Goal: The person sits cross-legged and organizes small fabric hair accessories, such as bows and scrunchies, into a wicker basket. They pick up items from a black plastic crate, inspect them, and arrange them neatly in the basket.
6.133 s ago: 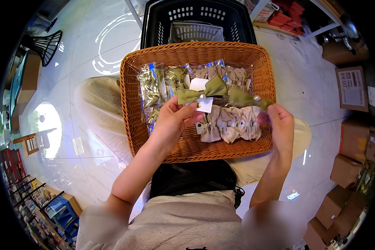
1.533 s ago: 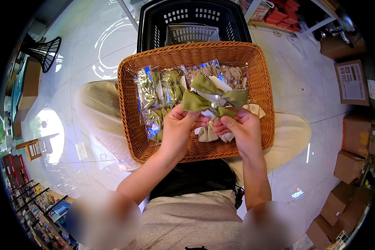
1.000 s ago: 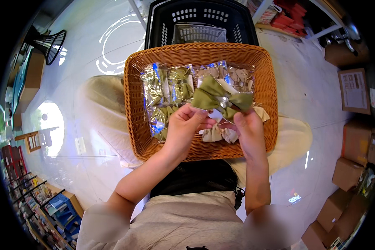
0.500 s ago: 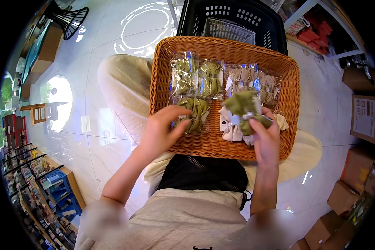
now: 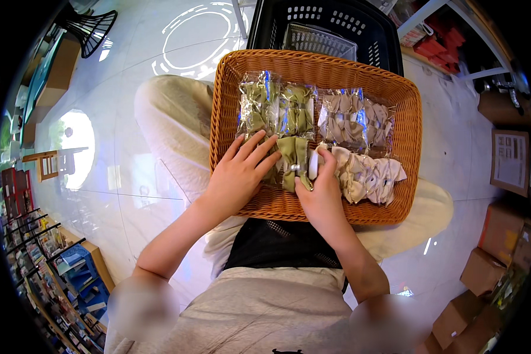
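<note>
A brown wicker basket (image 5: pixel 417 153) rests across my lap with several fabric bows in it. My right hand (image 5: pixel 323 200) pinches an olive-green bow (image 5: pixel 291 154) with a pale centre at the lower middle of the basket. Beside it my left hand (image 5: pixel 235 176) lies with fingers spread over the lower-left green bows, mostly hiding them; its fingertips come close to the held bow. Behind sit two clear-wrapped packs of green bows, a left pack (image 5: pixel 257 106) and a right pack (image 5: pixel 297 111). To their right are taupe bows (image 5: pixel 343 118) in clear wrap, and nearer me cream bows (image 5: pixel 371 177).
Beyond the basket stands a black plastic crate (image 5: pixel 383 53) holding a clear perforated tray (image 5: pixel 321 42). Cardboard boxes (image 5: pixel 484 271) line the right side. Shelves of goods and a blue crate (image 5: pixel 79 265) are at the left, on a pale tiled floor (image 5: pixel 141 135).
My right hand has brought the green bow leftward and down, off the cream bows to beside the lower-left green ones. My left hand has gone from curled to spread flat.
</note>
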Demonstrator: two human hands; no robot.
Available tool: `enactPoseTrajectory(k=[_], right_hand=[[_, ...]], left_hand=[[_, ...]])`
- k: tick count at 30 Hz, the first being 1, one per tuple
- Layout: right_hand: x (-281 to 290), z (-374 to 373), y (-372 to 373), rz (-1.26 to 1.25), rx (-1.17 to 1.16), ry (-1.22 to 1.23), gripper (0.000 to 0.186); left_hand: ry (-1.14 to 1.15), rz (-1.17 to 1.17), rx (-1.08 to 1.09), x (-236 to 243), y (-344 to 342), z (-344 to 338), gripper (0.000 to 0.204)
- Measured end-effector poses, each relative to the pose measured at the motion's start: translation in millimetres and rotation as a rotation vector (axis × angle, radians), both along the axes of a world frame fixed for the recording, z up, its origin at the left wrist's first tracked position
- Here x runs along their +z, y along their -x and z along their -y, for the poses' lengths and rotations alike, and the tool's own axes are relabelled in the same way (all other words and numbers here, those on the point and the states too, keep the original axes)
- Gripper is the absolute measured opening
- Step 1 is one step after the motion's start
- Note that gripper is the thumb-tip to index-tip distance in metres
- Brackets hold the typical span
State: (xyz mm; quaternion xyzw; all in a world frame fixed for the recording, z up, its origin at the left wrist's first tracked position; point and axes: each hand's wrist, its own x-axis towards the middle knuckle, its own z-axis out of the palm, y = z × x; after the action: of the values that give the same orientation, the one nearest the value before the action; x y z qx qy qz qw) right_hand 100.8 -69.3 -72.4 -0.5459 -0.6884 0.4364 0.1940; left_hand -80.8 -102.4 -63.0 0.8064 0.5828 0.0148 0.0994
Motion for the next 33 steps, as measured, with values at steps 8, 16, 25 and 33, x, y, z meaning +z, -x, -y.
enactPoseTrajectory(k=[8,16,25,33], right_hand=[[-3.5,-4.6,0.8,-0.345,-0.094,0.410,0.035],[15.1,-0.1,-6.6,0.483,0.259,-0.261,0.027],[7.5,-8.1,-21.7,0.290,0.231,-0.214,0.018],[6.2,-12.4,-21.6,0.313,0.292,-0.175,0.019]], left_hand=[[0.027,0.248,0.102,5.3,-4.1,-5.0,0.072],[-0.082,0.107,-0.019,-3.7,-11.7,-8.0,0.064],[-0.089,0.290,-0.076,-19.4,-16.6,-18.6,0.051],[-0.156,0.246,-0.071,-19.5,-21.3,-14.3,0.052]])
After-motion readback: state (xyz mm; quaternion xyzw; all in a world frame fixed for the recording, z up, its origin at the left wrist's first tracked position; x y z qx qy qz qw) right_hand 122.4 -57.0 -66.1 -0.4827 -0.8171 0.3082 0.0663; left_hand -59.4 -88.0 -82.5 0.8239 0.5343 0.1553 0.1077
